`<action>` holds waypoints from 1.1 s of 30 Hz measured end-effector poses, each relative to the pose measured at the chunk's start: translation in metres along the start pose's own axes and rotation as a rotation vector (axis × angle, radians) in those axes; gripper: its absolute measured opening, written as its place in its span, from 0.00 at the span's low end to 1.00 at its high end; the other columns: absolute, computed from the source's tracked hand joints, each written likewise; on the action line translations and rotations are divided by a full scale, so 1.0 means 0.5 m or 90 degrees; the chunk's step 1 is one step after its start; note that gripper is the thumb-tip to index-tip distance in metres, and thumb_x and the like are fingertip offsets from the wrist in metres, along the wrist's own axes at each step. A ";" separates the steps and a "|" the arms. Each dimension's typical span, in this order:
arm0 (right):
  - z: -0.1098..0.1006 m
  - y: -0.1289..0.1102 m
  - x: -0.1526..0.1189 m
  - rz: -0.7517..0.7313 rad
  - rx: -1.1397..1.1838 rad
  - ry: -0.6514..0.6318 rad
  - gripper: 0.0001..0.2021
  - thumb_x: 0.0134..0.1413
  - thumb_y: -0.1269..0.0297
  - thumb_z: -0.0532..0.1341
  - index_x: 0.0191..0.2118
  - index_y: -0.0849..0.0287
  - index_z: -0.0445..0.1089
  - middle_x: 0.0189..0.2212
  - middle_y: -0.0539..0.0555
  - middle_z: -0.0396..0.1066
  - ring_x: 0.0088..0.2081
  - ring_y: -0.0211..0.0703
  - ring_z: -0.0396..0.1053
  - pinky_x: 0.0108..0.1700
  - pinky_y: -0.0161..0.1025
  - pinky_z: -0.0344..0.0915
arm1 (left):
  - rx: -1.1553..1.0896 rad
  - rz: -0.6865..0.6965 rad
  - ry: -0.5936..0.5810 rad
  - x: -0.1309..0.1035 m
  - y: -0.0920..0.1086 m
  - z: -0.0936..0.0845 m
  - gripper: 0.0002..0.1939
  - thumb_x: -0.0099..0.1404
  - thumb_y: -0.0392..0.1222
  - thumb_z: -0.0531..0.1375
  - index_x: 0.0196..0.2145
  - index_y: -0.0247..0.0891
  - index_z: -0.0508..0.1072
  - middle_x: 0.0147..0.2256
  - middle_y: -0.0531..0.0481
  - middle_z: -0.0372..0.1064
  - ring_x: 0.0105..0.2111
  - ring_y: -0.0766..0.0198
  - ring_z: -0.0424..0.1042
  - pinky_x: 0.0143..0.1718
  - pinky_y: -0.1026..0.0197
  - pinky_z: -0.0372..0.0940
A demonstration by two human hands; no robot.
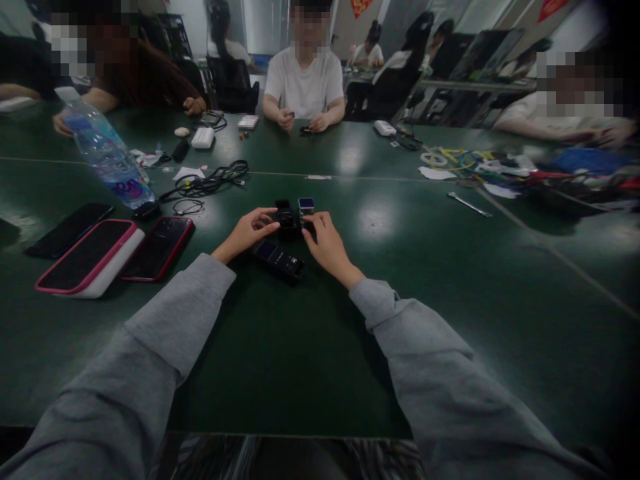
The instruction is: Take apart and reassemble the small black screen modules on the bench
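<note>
My left hand (247, 233) has its thumb and fingertips curled at the left side of a small black boxy device (285, 212), which stands on the green table. Just to the right of it, the fingertips of my right hand (327, 248) grip a small device with a dark square screen in a light frame (306, 203); its lower part is partly hidden by my fingers. Nearer to me, between my wrists, a longer black handheld device (279, 260) lies flat and slanted, with a dark screen at its left end and pale markings.
On the left lie a pink-rimmed phone on a white box (93, 257), a red-edged phone (159, 248), a black phone (70, 229), a tilted water bottle (107, 150) and black cables (215, 179). A wrench (469, 204) and a tangled cable pile (500, 167) lie right. Other people sit around.
</note>
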State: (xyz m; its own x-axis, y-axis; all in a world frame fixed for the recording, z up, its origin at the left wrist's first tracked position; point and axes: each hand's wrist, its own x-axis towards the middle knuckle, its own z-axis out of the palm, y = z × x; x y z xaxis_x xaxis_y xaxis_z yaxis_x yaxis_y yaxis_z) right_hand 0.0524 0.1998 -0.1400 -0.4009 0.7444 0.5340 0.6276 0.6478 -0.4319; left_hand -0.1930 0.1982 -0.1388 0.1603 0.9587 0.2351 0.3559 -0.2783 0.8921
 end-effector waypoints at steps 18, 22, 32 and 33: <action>0.001 -0.002 0.000 0.008 -0.014 -0.017 0.16 0.65 0.65 0.53 0.56 0.58 0.63 0.53 0.62 0.59 0.51 0.55 0.67 0.51 0.55 0.72 | 0.059 0.044 -0.004 -0.004 -0.008 -0.009 0.24 0.67 0.49 0.59 0.59 0.44 0.68 0.59 0.43 0.66 0.50 0.55 0.71 0.52 0.49 0.66; 0.000 -0.004 0.001 0.008 -0.013 -0.013 0.15 0.65 0.65 0.53 0.56 0.58 0.63 0.52 0.62 0.59 0.51 0.54 0.67 0.52 0.54 0.71 | 0.080 0.052 -0.024 -0.004 -0.008 -0.011 0.25 0.68 0.49 0.58 0.61 0.44 0.66 0.61 0.43 0.64 0.52 0.53 0.69 0.53 0.48 0.65; -0.001 -0.003 0.001 -0.001 -0.001 -0.017 0.15 0.65 0.64 0.53 0.55 0.56 0.64 0.50 0.61 0.60 0.50 0.54 0.66 0.50 0.55 0.72 | 0.054 0.033 -0.053 -0.006 0.001 -0.009 0.26 0.70 0.51 0.55 0.63 0.46 0.64 0.63 0.45 0.62 0.58 0.52 0.66 0.60 0.46 0.60; -0.001 -0.004 0.000 -0.002 -0.001 -0.017 0.15 0.65 0.64 0.53 0.55 0.56 0.64 0.50 0.61 0.60 0.49 0.53 0.66 0.50 0.54 0.72 | 0.054 0.033 -0.054 -0.006 0.001 -0.010 0.25 0.70 0.51 0.54 0.63 0.46 0.64 0.64 0.46 0.61 0.60 0.51 0.64 0.61 0.46 0.59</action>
State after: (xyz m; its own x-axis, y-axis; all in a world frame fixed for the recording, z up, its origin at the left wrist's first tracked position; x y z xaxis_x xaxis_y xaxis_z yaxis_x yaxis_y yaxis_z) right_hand 0.0516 0.1987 -0.1388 -0.4206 0.7462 0.5161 0.6271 0.6502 -0.4290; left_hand -0.1978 0.1953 -0.1372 0.2570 0.9352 0.2435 0.4210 -0.3351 0.8429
